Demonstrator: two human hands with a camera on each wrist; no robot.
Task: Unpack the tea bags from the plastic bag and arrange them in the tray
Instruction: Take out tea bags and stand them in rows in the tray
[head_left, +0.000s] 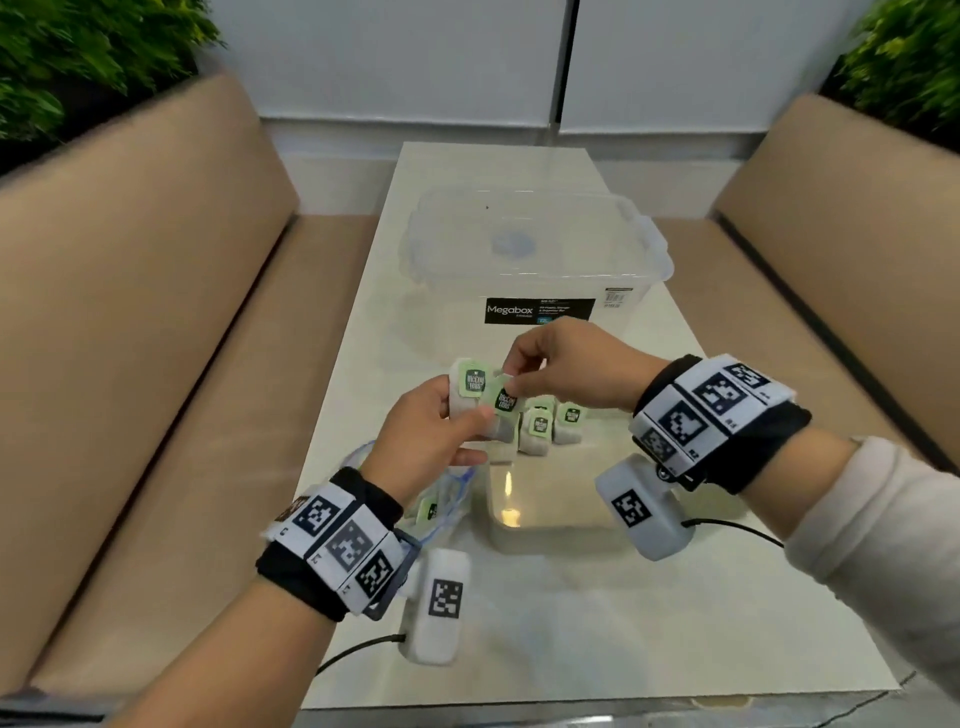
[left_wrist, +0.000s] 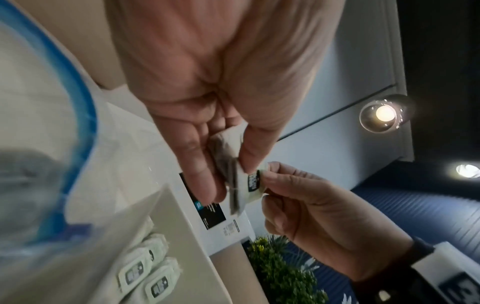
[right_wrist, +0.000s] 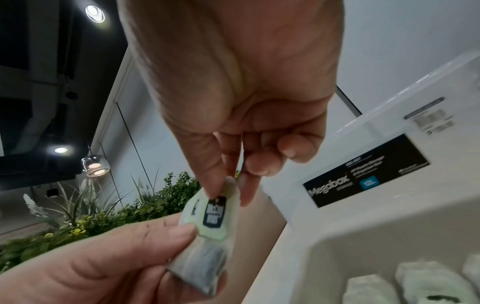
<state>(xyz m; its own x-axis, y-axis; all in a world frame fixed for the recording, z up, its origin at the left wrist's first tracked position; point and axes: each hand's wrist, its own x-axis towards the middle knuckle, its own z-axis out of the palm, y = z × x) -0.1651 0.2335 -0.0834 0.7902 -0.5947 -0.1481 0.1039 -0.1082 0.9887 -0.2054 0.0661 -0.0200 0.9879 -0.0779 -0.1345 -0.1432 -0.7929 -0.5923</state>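
Green-tagged tea bags (head_left: 480, 397) sit pinched in the left hand (head_left: 423, 441), just above the tray (head_left: 550, 527); the right hand (head_left: 563, 371) pinches one tag. Best to peel it free singly, then stand it beside those in the tray.

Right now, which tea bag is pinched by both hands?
The front tea bag, tilted, its tag between right hand and left hand; the others stand in the tray.

Right hand (right_wrist: 233, 86) pinching a tea bag (right_wrist: 210, 218) top, left hand (right_wrist: 103, 265) gripping its lower end, beside the Megabox container (right_wrist: 389, 156), tray (right_wrist: 363, 257) below it
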